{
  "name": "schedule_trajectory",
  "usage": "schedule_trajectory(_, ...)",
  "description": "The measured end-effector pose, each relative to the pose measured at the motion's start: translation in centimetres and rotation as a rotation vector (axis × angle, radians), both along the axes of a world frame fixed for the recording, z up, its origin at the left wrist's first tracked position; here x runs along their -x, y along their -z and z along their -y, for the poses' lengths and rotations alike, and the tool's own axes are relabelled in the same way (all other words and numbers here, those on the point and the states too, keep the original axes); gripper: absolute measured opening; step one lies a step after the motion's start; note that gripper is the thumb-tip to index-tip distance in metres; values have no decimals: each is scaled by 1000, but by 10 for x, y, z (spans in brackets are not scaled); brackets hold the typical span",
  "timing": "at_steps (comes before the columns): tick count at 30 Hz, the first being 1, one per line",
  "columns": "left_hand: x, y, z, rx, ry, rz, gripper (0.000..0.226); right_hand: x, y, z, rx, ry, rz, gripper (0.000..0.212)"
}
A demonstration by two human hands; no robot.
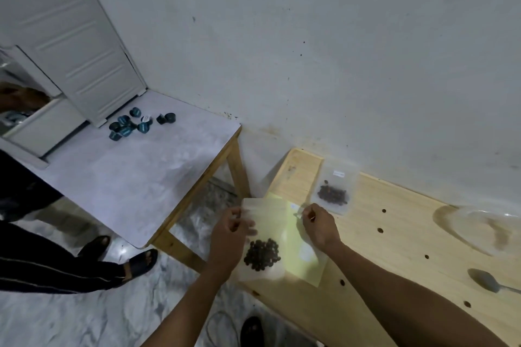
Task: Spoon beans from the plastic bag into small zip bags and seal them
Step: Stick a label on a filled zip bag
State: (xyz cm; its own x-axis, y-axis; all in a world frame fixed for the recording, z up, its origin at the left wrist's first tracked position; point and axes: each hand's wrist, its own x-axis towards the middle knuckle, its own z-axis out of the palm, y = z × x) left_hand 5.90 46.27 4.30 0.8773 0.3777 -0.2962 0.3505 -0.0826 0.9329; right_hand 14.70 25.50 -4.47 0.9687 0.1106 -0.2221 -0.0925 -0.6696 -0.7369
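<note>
Your left hand [229, 236] and right hand [318, 224] each pinch a top corner of the frosted zip bag [266, 245] at the wooden table [394, 248] edge; dark beans [262, 254] pool low inside.

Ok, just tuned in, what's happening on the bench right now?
A person is holding a small zip bag with beans in it at the bench's edge, the left hand and right hand pinching its top corners, seemingly at the zip. A second filled zip bag lies by the wall. The spoon sits unused on the wooden bench, near the big plastic bag.
</note>
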Motion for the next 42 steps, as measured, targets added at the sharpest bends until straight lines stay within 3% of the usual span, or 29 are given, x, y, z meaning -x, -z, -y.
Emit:
schedule_trajectory(6, -15, 1, 14, 53, 30, -11, 9, 7, -50, 11, -348, 248, 51, 11)
schedule_trajectory(9, -27, -4, 30, 133, 72, -17, 10, 8, -75, 17, -425, 204, 80, 13)
schedule_trajectory(18, -51, -20, 71, 177, 174, 33, 8, 9, -109, 18, -302, 73, 225, 7)
schedule_trajectory(26, -58, -22, 85, 81, 210, 56, 14, 8, -111, 21, -348, 182, 210, 2)
schedule_trajectory(33, -60, -27, 95, 121, 226, 117, 7, 9, -116, 22, -415, 264, 174, 5)
schedule_trajectory(39, -67, -29, 97, 131, 204, 147, 15, 6, -109, 28, -374, 379, 75, 70)
schedule_trajectory(42, -69, -25, 96, 126, 215, 126, 16, 5, -107, 34, -527, 366, -78, 65)
